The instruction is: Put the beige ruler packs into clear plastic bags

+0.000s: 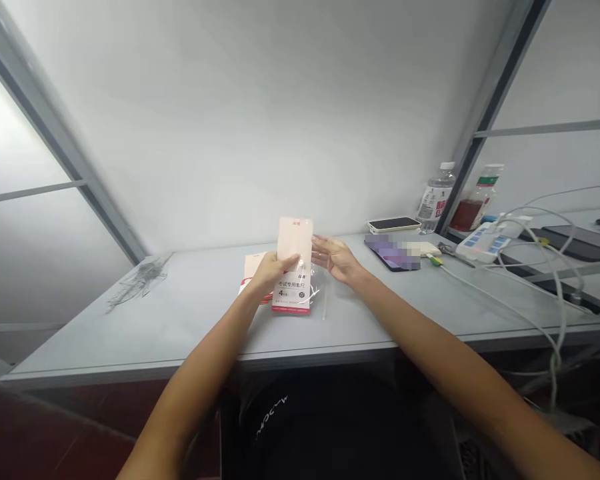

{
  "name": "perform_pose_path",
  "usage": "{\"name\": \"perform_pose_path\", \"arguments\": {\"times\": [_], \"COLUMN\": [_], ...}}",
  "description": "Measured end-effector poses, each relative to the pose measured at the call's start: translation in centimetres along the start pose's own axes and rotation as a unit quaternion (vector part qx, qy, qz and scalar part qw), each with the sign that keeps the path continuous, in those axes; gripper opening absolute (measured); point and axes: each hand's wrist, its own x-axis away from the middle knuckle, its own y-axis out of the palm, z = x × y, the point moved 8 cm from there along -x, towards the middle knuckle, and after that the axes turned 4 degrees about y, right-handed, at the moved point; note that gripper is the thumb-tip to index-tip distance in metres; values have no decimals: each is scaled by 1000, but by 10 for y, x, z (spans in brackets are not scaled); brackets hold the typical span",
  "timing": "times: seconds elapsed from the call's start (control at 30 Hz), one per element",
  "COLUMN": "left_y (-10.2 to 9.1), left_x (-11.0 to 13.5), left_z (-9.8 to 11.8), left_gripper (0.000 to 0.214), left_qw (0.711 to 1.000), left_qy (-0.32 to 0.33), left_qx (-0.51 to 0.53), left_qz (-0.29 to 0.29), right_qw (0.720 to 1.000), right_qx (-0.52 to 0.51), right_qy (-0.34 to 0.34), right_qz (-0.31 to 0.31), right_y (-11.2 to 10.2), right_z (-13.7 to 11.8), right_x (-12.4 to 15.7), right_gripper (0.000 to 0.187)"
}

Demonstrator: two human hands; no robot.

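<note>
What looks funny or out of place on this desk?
A crumpled wad of clear plastic lies all alone at the far left of the pale grey desk, away from everything else. It looks like scrunched-up wrapping that got left behind. The white cables at the right are also messily looped.

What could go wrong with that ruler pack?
The left hand alone pinches the ruler set packet, while the right hand stays open beside it, so the packet might slip. The thin clear plastic around it could tear or snag if pulled hard.
</note>
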Motion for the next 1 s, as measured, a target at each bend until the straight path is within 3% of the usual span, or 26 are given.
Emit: {"name": "perform_pose_path", "arguments": {"times": [0.1,0.17,0.3,0.4,0.47,0.73,1.0], "left_y": [-4,-2,4,7,6,3,-16], "left_x": [-1,-1,1,3,3,2,2], "left_z": [7,7,11,15,14,8,18], "left_gripper": [48,50,42,38,39,41,43], "left_qw": [997,998,995,991,992,999,992], "left_qy": [54,42,-1,-10,-14,9,31], "left_qx": [-29,7,98,98,82,-17,-82], "left_qz": [50,48,-18,-90,-98,-33,89], "right_qw": [997,996,998,999,999,997,995], "right_qx": [80,87,57,29,23,69,95], "right_qy": [-7,-14,-17,-13,-8,-10,-35], "right_qz": [-9,-5,4,-14,-26,-16,-16], "right_y": [9,9,0,0,2,2,4], "right_z": [9,11,5,-2,-3,2,-2], "right_x": [2,1,-1,0,1,2,2], "right_gripper": [29,28,28,29,29,33,30]}}
